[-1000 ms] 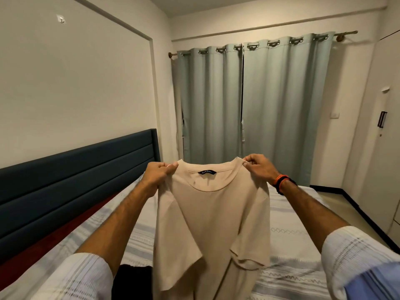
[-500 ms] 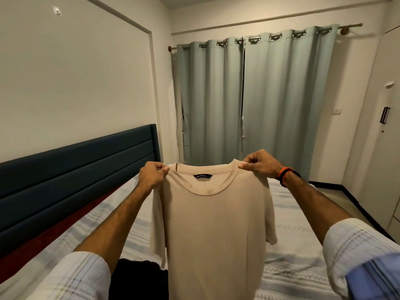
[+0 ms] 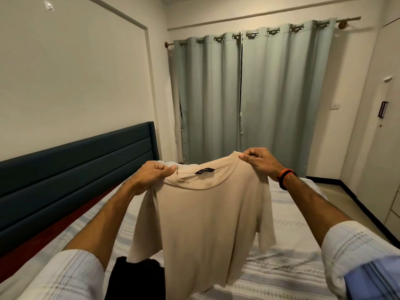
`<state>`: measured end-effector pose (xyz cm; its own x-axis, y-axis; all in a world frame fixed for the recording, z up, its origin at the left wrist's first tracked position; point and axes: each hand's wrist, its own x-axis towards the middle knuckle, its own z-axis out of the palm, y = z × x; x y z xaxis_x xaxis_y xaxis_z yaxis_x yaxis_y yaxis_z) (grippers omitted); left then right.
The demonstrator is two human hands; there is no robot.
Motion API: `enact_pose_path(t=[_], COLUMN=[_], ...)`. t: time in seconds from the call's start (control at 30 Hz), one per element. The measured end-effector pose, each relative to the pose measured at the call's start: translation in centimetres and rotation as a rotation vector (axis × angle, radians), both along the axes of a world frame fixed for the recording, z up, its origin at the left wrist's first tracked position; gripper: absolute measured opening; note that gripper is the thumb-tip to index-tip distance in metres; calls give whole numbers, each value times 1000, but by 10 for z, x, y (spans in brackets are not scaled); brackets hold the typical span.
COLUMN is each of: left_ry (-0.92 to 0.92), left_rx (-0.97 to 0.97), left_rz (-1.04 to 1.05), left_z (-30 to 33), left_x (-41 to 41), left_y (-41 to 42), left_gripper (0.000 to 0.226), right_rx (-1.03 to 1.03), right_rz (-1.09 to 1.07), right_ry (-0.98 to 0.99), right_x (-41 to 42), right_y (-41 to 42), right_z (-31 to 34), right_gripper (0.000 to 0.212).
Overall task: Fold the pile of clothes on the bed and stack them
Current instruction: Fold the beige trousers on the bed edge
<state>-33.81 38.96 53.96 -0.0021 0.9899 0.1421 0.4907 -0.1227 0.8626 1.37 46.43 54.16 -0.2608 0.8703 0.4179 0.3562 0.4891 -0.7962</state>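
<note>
We hold the beige short-sleeved cotton T-shirt (image 3: pixel 207 224) up in the air over the bed with the pale striped cover (image 3: pixel 287 245), left hand (image 3: pixel 151 177) and right hand (image 3: pixel 259 162) each with fingers pinching a shoulder beside the collar. Risk as we judge it: the left sleeve hangs bunched, so laying it down may trap a crease. The hem may also land on the black garment (image 3: pixel 134 280) below.

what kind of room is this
Most likely a bedroom: a bed with a striped sheet, a dark padded headboard along the wall, and full-length grey-green curtains drawn shut at the far end.
</note>
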Motion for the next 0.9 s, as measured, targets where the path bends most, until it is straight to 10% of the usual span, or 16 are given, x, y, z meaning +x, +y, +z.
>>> enact_pose_path(t=[0.17, 0.43, 0.57, 0.9], left_ry=[34, -419, 29, 5], left_rx=[52, -47, -6, 139], left_rz=[-39, -141, 275, 364], left_z=[-4, 8, -15, -27], left_x=[-7, -11, 10, 96], left_y=[-5, -16, 8, 20], left_gripper=[38, 34, 34, 39], right_rx=[10, -206, 34, 71], right_rz=[-7, 148, -379, -339], right_ry=[-39, 165, -307, -176], right_x=[6, 8, -26, -110], right_y=[-1, -16, -3, -31], right_z=[3, 28, 5, -18], right_gripper=[26, 20, 21, 24])
